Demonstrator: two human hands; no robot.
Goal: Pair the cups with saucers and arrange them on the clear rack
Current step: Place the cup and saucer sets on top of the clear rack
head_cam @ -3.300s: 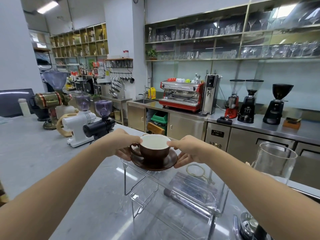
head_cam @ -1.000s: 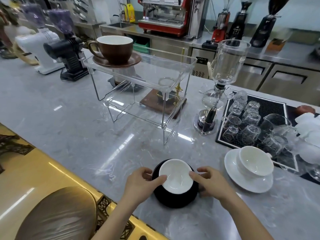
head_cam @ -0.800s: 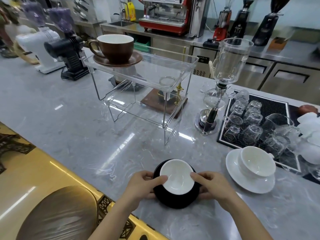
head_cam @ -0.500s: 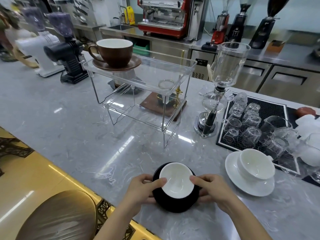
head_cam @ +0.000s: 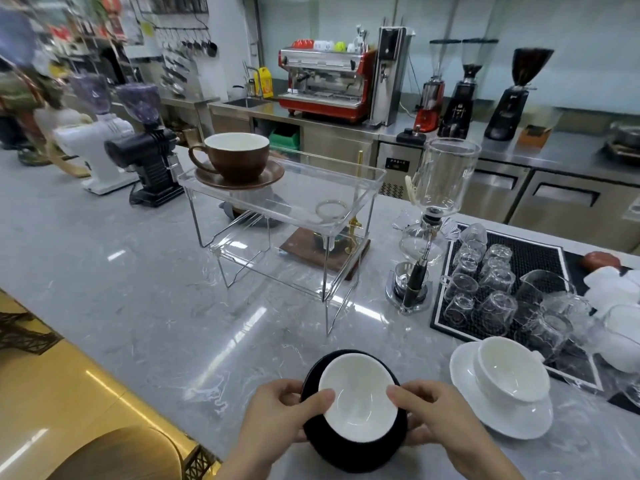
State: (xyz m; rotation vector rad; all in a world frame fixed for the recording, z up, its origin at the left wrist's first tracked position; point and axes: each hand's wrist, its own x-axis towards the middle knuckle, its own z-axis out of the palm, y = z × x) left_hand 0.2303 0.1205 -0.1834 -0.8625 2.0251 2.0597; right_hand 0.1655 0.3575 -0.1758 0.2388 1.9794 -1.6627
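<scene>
A black cup with a white inside sits on a black saucer near the counter's front edge. My left hand grips the pair from the left and my right hand from the right, thumbs on the cup's rim. A brown cup on a brown saucer stands at the left end of the clear rack's top shelf. A white cup on a white saucer rests on the counter to the right.
A glass siphon brewer stands right of the rack. A black mat holds several upturned glasses. Coffee grinders line the far left. A wooden base with a brass stand sits behind the rack. A chair back is below left.
3.3 s ago both hands were setting the brown cup and saucer on the rack. Over the last second both hands have stayed on the black cup and saucer; only the view has tilted up.
</scene>
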